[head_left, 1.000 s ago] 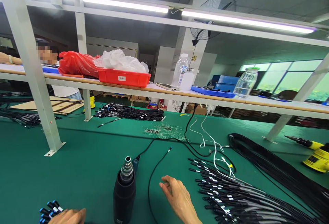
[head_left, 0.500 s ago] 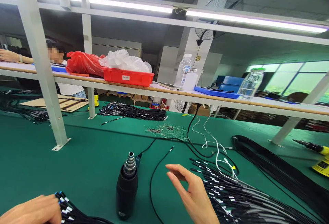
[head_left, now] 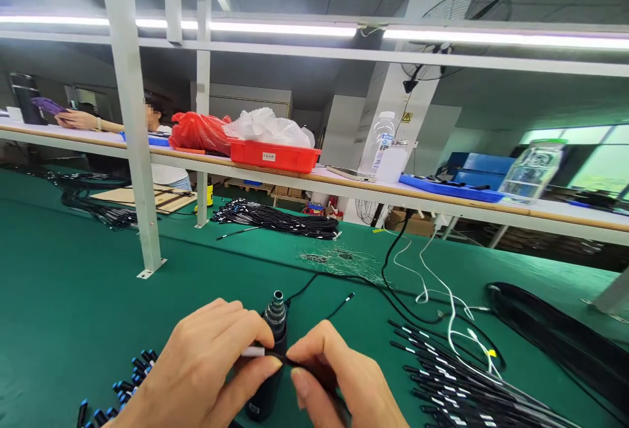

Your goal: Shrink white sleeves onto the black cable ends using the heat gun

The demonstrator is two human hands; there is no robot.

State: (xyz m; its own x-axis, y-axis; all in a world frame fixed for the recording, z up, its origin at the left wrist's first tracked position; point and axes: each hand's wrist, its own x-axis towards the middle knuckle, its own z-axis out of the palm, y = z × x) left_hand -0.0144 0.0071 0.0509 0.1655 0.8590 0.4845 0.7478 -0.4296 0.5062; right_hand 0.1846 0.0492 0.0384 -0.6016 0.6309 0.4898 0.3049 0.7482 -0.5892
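Low in the middle, my left hand [head_left: 206,356] pinches a thin black cable [head_left: 276,354] with a white sleeve [head_left: 253,351] on it. Close by on the right, my right hand [head_left: 344,375] has thumb and forefinger closed on the same cable. Behind both hands a black heat gun [head_left: 268,392] stands upright, its stepped metal nozzle [head_left: 278,307] pointing up. Partly under my left hand lies a bundle of blue-tipped black cables [head_left: 135,375]. To the right of my right hand spreads another bundle of black cables with white labels [head_left: 442,375].
A single cable end [head_left: 344,303] lies behind my hands. Wire scraps [head_left: 339,257] and another cable bundle [head_left: 275,218] are farther back. A shelf holds a red bin [head_left: 275,156], bottles and a blue tray [head_left: 452,189]. A post [head_left: 137,153] rises on the left; a co-worker sits beyond.
Both hands have come together in front of the heat gun, now holding a cable between them. My left hand came from the blue-tipped bundle. The view has turned left.
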